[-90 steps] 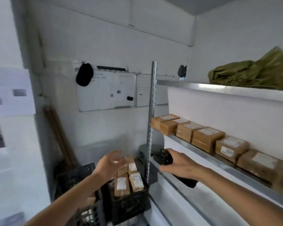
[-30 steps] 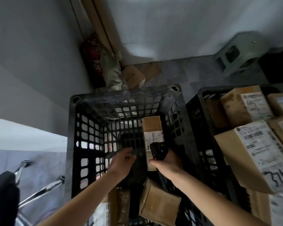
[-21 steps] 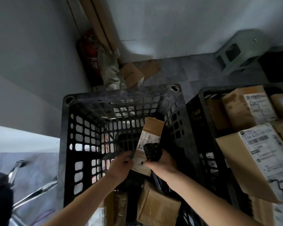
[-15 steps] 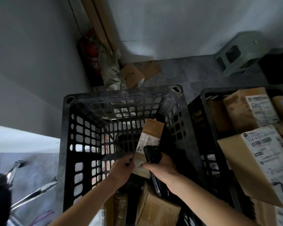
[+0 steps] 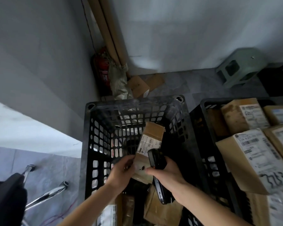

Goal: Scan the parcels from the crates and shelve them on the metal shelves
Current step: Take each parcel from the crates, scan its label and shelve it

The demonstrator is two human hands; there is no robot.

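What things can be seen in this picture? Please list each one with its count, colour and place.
crates: two, black, side by side on the floor
held parcel: one, brown with white label, over the left crate
other parcels: several, brown, in both crates
scanner: one, black, at the held parcel's label
fire extinguisher: one, red, wall corner
stool: one, pale green, far right
left hand: fingers pinch the held parcel
right hand: grips the scanner

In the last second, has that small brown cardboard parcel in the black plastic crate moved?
Yes. The small brown cardboard parcel, held by the left hand, has tilted up off the black plastic crate's floor, toward the scanner.
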